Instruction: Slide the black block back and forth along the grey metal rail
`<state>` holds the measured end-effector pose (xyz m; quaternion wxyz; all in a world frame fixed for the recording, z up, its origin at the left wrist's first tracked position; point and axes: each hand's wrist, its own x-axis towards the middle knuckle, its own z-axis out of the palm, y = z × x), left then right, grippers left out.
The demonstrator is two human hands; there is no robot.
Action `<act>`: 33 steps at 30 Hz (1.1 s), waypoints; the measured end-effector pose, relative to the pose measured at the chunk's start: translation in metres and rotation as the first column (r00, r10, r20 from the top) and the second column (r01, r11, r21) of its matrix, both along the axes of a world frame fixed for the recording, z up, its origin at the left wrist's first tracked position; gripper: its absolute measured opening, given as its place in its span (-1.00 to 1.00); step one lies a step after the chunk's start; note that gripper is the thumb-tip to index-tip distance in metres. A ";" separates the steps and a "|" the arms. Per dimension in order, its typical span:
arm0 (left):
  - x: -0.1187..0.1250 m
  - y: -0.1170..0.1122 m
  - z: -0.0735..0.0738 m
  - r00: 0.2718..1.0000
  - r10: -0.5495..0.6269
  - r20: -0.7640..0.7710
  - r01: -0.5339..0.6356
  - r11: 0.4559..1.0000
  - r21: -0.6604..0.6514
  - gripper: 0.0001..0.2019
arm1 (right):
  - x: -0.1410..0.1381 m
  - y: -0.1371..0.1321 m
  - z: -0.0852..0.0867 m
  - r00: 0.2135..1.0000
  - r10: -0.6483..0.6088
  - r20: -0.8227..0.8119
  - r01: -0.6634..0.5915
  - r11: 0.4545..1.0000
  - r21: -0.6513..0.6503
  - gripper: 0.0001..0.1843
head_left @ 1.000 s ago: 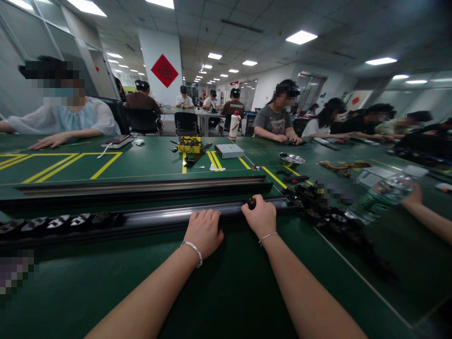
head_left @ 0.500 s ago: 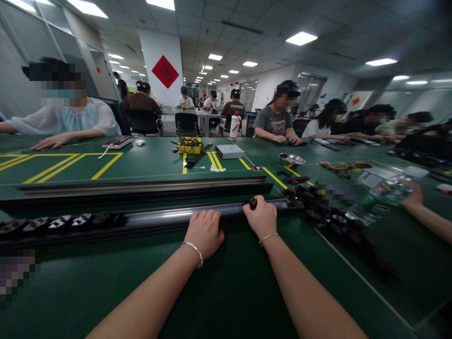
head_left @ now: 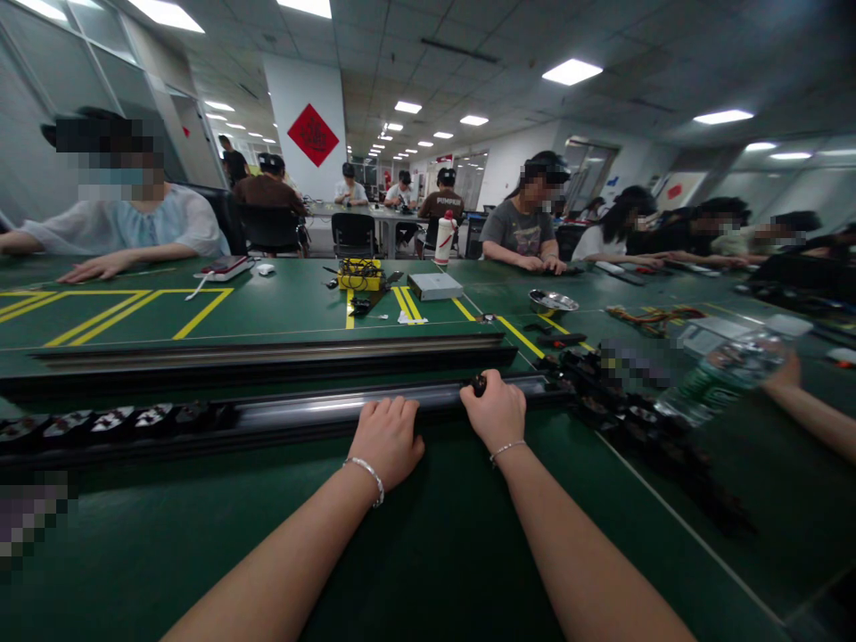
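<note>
A long black rail with a shiny metal channel lies across the table before me. My left hand rests over the rail's near side, its fingers curled together onto it. To its right, my right hand is closed around a small black part at the channel; only the top of that part shows. Several black pieces with metallic tops sit in a row in the rail's left end. A cluster of similar black parts lies beyond the rail's right end.
A second long rail lies parallel behind mine. Farther back are a yellow box of cables, a grey box and a metal bowl. At right, another person's hand is by a plastic bottle. Other people sit around the table.
Both my hands keep the same places on the rail and the black part. Nothing near them has visibly moved.
</note>
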<state>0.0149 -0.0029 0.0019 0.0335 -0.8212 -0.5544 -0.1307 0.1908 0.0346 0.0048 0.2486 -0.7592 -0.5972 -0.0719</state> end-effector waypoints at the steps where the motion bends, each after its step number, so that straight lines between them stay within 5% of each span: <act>1: 0.000 0.000 -0.001 1.000 -0.002 0.003 0.002 1.000 0.006 -0.65 | 0.000 0.000 0.000 1.000 -0.002 0.000 0.002 1.000 0.003 -0.74; 33: -0.002 0.002 -0.006 1.000 -0.022 -0.004 0.022 0.997 0.073 -0.67 | -0.001 0.000 0.001 0.999 -0.029 -0.019 0.028 0.999 -0.022 -0.71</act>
